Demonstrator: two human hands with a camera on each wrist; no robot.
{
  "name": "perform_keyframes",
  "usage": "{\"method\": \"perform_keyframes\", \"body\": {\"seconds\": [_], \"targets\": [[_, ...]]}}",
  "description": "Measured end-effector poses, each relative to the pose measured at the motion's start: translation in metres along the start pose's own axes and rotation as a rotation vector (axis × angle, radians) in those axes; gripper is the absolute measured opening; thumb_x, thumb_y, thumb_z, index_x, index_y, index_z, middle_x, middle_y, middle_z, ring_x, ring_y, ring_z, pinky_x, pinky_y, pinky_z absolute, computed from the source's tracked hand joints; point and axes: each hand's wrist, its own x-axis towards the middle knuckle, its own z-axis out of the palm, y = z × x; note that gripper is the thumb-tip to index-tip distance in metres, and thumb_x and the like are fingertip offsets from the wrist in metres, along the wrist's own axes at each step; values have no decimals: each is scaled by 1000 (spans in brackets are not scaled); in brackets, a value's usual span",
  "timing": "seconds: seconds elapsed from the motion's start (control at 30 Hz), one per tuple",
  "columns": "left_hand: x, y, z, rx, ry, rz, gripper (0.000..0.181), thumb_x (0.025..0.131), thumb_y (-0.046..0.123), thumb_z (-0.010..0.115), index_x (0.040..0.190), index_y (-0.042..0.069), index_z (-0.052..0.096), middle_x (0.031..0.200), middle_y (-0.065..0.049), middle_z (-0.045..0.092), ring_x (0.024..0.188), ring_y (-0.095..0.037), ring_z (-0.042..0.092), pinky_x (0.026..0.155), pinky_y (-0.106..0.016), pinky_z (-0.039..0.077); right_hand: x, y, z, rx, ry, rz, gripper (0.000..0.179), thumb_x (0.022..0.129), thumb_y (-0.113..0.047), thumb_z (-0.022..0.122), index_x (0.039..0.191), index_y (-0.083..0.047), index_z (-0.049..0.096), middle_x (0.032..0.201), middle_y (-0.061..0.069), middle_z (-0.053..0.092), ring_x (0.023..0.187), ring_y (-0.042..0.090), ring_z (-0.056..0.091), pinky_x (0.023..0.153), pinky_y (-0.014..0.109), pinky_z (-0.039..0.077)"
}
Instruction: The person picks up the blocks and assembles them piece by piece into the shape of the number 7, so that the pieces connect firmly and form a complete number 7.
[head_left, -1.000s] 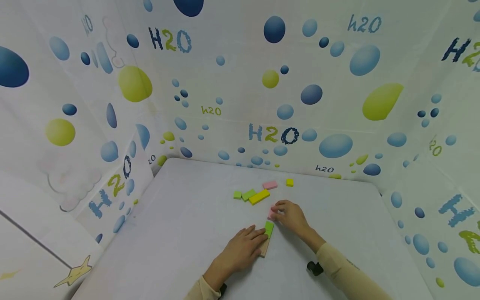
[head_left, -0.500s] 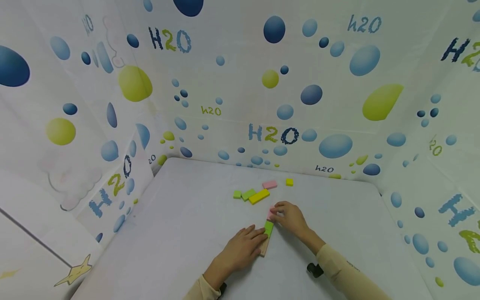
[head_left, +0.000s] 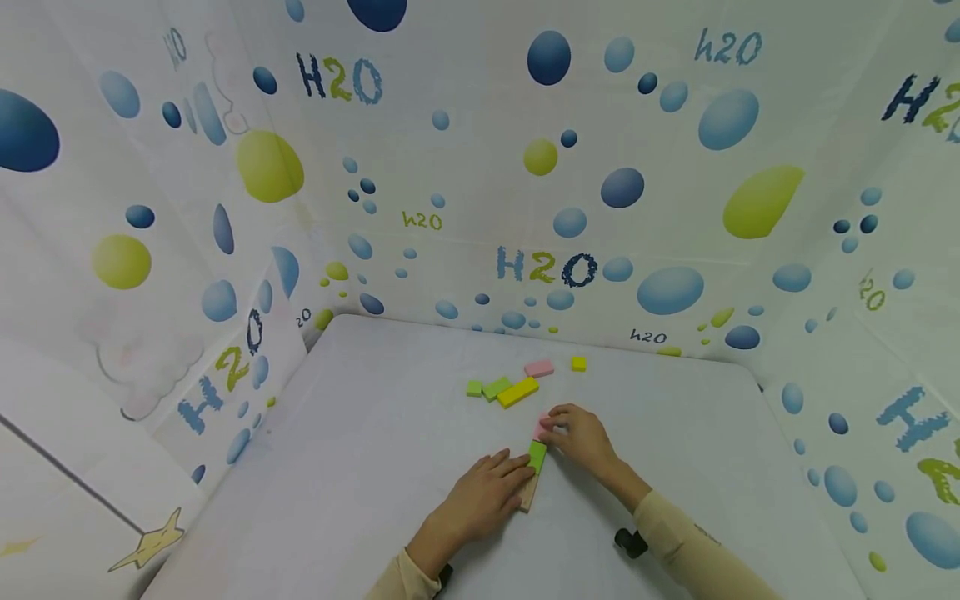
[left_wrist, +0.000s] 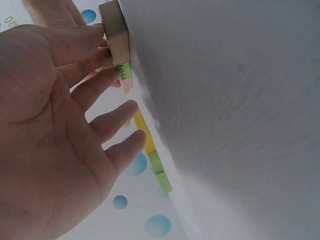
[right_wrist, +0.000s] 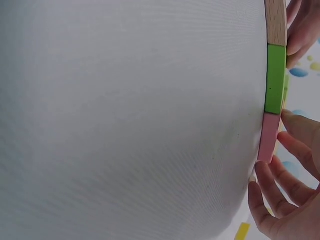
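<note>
A plain wooden block (head_left: 528, 497), a green block (head_left: 537, 454) and a pink block (head_left: 538, 432) lie end to end in a line on the white table. My left hand (head_left: 486, 497) rests along the line's left side, fingers fairly straight, fingertips touching the wooden and green blocks. The left thumb (left_wrist: 82, 45) lies against the wooden block in the left wrist view. My right hand (head_left: 583, 435) pinches the pink block at the line's far end. In the right wrist view, the pink block (right_wrist: 269, 137) meets the green block (right_wrist: 276, 80), with right fingers (right_wrist: 270, 187) at its free end.
Beyond the hands lie a small green block (head_left: 474, 388), a longer green block (head_left: 496, 388), a long yellow block (head_left: 518, 392), another pink block (head_left: 539, 368) and a yellow cube (head_left: 578, 364). A printed curtain (head_left: 480, 167) stands behind the white table (head_left: 360, 433).
The pink block has come slightly nearer to the green one with my right hand, and the gap between them has closed. My left hand has stayed nearly still.
</note>
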Motion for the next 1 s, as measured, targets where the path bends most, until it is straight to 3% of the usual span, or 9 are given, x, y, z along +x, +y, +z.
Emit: {"method": "perform_keyframes", "body": {"seconds": [0.43,1.0], "targets": [[-1,0,0,0,28,5,45,103,25,65,147,18,59,156,0,53,143,-34,50,113,-53,45,-3,0,1,12,20,-16,26,87,-25,86,107,-8,83,116,6,73,112,30,67,102,52,53],[1,-2,-1,-12,-21,-16,46,104,28,63,149,19,58,158,2,51,148,-32,44,118,-51,40,-7,-4,2,33,31,6,26,87,-26,86,107,-9,83,118,6,72,116,29,66,105,51,51]]}}
